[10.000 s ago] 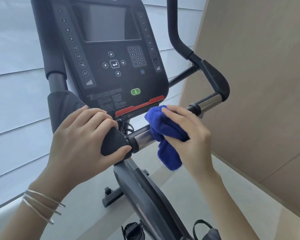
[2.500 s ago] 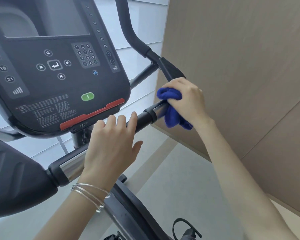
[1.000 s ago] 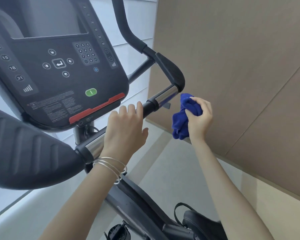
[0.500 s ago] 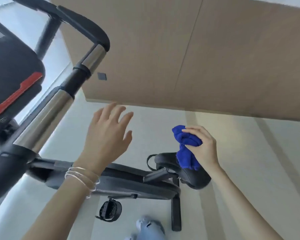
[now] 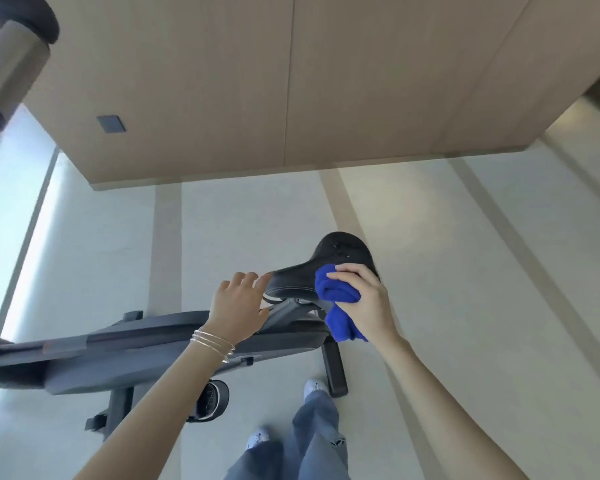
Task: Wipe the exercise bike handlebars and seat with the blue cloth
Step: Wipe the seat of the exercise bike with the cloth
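The bike's black seat (image 5: 343,252) shows in the middle of the view, its narrow nose pointing left. My right hand (image 5: 368,299) grips the bunched blue cloth (image 5: 336,299) and holds it against the near side of the seat, with a tail of cloth hanging down. My left hand (image 5: 238,304) has straight, spread fingers, and its fingertips reach the seat's nose. Only the end of the handlebar (image 5: 11,53), chrome with a black grip, remains in the top left corner.
The bike's grey frame (image 5: 153,348) runs left from under the seat, with a pedal (image 5: 212,398) and a rear foot (image 5: 335,368) below. My legs and shoes (image 5: 312,389) stand beside it. A wood-panelled wall (image 5: 291,81) lies beyond, a window at left.
The view swung from the handlebars down to the seat. My right hand carried the cloth off the bar onto the seat. My left hand left the bar and reached the seat's nose.
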A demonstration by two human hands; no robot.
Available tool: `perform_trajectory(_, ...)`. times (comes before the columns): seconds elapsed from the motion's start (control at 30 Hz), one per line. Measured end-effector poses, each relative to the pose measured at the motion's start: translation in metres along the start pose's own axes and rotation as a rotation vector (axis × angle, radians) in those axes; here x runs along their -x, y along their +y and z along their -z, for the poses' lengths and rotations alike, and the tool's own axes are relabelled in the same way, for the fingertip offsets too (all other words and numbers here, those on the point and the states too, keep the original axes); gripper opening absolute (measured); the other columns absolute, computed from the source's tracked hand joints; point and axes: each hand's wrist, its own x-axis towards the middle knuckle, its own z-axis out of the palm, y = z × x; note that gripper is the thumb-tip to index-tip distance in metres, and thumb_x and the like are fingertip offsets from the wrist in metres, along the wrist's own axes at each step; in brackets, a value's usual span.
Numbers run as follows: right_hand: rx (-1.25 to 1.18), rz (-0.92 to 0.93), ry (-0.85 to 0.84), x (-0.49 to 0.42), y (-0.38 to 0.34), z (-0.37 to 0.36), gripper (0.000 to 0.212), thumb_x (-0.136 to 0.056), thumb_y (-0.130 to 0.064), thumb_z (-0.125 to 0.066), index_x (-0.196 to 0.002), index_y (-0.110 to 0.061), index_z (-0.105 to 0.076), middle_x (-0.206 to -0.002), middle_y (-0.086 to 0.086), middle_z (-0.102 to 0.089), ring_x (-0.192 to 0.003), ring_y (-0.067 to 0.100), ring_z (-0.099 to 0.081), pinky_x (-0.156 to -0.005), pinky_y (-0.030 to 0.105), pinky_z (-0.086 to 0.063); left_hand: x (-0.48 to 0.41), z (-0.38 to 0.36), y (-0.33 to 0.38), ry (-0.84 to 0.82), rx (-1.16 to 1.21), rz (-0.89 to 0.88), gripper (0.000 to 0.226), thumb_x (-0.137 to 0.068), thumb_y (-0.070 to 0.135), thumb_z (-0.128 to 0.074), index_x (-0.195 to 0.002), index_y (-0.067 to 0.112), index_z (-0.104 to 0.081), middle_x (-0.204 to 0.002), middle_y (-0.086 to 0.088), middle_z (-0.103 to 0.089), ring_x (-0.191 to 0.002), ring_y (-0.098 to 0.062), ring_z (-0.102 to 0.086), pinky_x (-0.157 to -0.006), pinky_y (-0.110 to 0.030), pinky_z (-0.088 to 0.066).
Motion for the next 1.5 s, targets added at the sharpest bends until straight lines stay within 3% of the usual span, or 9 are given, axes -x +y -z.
perform_trajectory(0.23,0.164,0.165,-0.19,-0.052,-0.014,-0.067,0.038,-0.073,-0.003,-0.07,-0.11,-0.014,-0.069,-0.114,0.007,-0.064,-0.1,0.029,-0.059,-0.09,0.041,-0.047,-0.013,-0.025,-0.017,-0.026,0.063,0.117,0.066,-0.088,0.042,-0.052,-0.144,0.019,-0.025,-0.14,0.0,-0.043,-0.124,-0.024,-0.043,-0.094,-0.035,-0.04)
perform_trajectory(0.4,0.488,0.252,-0.309,-0.053,-0.009,-0.075,0.04,-0.07,-0.029,-0.077,-0.109,-0.027,-0.066,-0.122,-0.001,-0.062,-0.104,0.029,-0.06,-0.084,0.044,-0.049,-0.012,-0.039,-0.025,-0.026,0.117,0.147,0.066,-0.088,0.042,-0.054,-0.143,0.018,-0.027,-0.141,-0.001,-0.043,-0.125,-0.024,-0.043,-0.095,-0.036,-0.041)
perform_trajectory(0.57,0.608,0.342,-0.294,-0.041,-0.004,-0.073,0.046,-0.064,-0.011,-0.078,-0.107,-0.025,-0.068,-0.125,0.003,-0.062,-0.104,0.033,-0.06,-0.077,0.043,-0.05,-0.01,-0.047,-0.024,-0.016,0.141,0.152,0.06,-0.088,0.039,-0.054,-0.141,0.019,-0.033,-0.139,-0.001,-0.046,-0.123,-0.025,-0.045,-0.095,-0.037,-0.041)
perform_trajectory(0.77,0.683,0.302,-0.55,-0.088,-0.027,-0.095,0.033,-0.088,-0.016,-0.054,-0.119,-0.027,-0.061,-0.129,-0.001,-0.052,-0.098,0.033,-0.052,-0.083,0.04,-0.039,-0.006,-0.049,-0.03,0.018,0.124,0.187,0.058,-0.088,0.039,-0.053,-0.139,0.018,-0.035,-0.136,-0.002,-0.048,-0.119,-0.025,-0.047,-0.092,-0.037,-0.042)
perform_trajectory(0.97,0.714,0.444,-0.386,-0.027,-0.018,-0.063,0.037,-0.065,-0.006,-0.078,-0.098,-0.019,-0.071,-0.124,0.006,-0.063,-0.104,0.036,-0.061,-0.074,0.043,-0.053,-0.003,-0.049,-0.034,0.016,0.11,0.179,0.058,-0.089,0.039,-0.052,-0.14,0.018,-0.033,-0.137,-0.002,-0.047,-0.122,-0.025,-0.045,-0.094,-0.036,-0.04)
perform_trajectory(1.1,0.732,0.28,-0.449,-0.063,-0.035,-0.094,0.031,-0.086,-0.012,-0.06,-0.116,-0.021,-0.061,-0.133,0.003,-0.051,-0.105,0.036,-0.051,-0.083,0.044,-0.043,-0.006,-0.047,-0.03,0.026,0.097,0.162,0.058,-0.089,0.04,-0.052,-0.139,0.018,-0.033,-0.136,-0.002,-0.047,-0.12,-0.025,-0.046,-0.093,-0.035,-0.041)
perform_trajectory(1.2,0.812,0.268,-0.397,-0.059,-0.039,-0.105,0.028,-0.088,-0.013,-0.059,-0.114,-0.021,-0.061,-0.131,0.002,-0.051,-0.104,0.035,-0.052,-0.081,0.042,-0.042,-0.008,-0.046,-0.029,0.028,0.096,0.163,0.059,-0.089,0.041,-0.052,-0.139,0.017,-0.033,-0.135,-0.003,-0.048,-0.119,-0.024,-0.047,-0.092,-0.035,-0.042)
perform_trajectory(1.37,0.724,0.438,-0.233,-0.003,-0.002,-0.06,0.022,-0.069,-0.002,-0.074,-0.085,-0.016,-0.07,-0.117,0.004,-0.067,-0.096,0.035,-0.063,-0.067,0.04,-0.052,-0.015,-0.044,-0.029,0.029,0.1,0.132,0.062,-0.087,0.041,-0.055,-0.139,0.015,-0.033,-0.136,-0.005,-0.047,-0.121,-0.027,-0.046,-0.092,-0.038,-0.043)
perform_trajectory(1.5,0.693,0.358,-0.145,0.017,0.025,-0.021,0.04,-0.053,0.006,-0.078,-0.084,-0.018,-0.073,-0.109,0.004,-0.069,-0.089,0.034,-0.064,-0.066,0.036,-0.053,-0.021,-0.043,-0.015,0.063,0.14,0.072,0.064,-0.086,0.039,-0.056,-0.139,0.013,-0.032,-0.137,-0.006,-0.045,-0.121,-0.027,-0.046,-0.092,-0.038,-0.044)
